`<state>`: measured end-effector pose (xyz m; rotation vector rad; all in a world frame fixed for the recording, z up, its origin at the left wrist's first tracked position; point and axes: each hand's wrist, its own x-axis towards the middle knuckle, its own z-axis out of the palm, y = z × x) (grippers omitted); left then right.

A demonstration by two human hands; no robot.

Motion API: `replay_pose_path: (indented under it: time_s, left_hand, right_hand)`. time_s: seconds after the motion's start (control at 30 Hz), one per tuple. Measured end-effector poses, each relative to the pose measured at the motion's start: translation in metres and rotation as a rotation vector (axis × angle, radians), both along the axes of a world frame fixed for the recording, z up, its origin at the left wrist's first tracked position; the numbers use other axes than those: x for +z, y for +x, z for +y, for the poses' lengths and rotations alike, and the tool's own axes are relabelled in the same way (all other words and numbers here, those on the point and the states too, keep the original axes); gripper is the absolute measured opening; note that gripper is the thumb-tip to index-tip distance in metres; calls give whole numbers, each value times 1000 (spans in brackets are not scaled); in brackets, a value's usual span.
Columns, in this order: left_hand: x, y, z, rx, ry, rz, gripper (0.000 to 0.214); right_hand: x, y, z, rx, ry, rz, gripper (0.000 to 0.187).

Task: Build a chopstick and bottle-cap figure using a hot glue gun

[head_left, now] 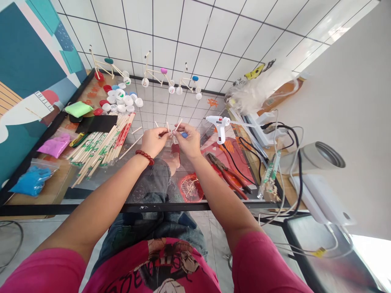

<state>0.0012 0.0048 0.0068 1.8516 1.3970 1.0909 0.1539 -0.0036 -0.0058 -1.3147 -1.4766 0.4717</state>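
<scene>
My left hand (154, 141) and my right hand (190, 142) meet above the middle of the glass table, fingertips nearly touching. Between the left thumb and fingers I pinch a short wooden stick (168, 125). The right fingers are closed on another short wooden stick (179, 123), which tilts up to the right. A small blue piece (184, 134) shows by my right fingers; whether it is joined to the sticks I cannot tell. One more stick end (156, 124) pokes out behind my left hand. A white glue gun (220, 128) rests to the right of my hands.
Wrapped chopsticks (97, 146), bottle caps (120, 97) and bags of coloured clay (32, 179) lie left. Three small stick bicycles (157, 77) stand along the back wall. Pliers (227, 173), a red bowl of short sticks (191, 188) and cables (297, 162) are nearer the right.
</scene>
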Motion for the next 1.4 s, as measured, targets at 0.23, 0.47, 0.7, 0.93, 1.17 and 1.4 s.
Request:
replay_pose_path:
  time_s: [0.23,0.47,0.7,0.93,1.17,1.4]
  left_hand:
    - [2,0,-1,7,3,37,15]
    - [3,-1,-1,-9,23,55,14]
    - [2,-1,0,-9,29,65,14]
    - [2,-1,0,-13,20,69,15]
    - [0,-1,1,-17,26,58,16]
    - [0,-1,0,-15,21,67,16]
  right_hand:
    - [-3,1,2,20,-16,7,20]
    - [-1,-1,2,1,-5,-6,20]
    - [-1,-2,1,-11,5,12,20]
    - [-1,-2,0,-16,7,9,19]
    - [0,-2,0,-13,5,7,20]
    - [1,-2,-1,-7,-12,11,20]
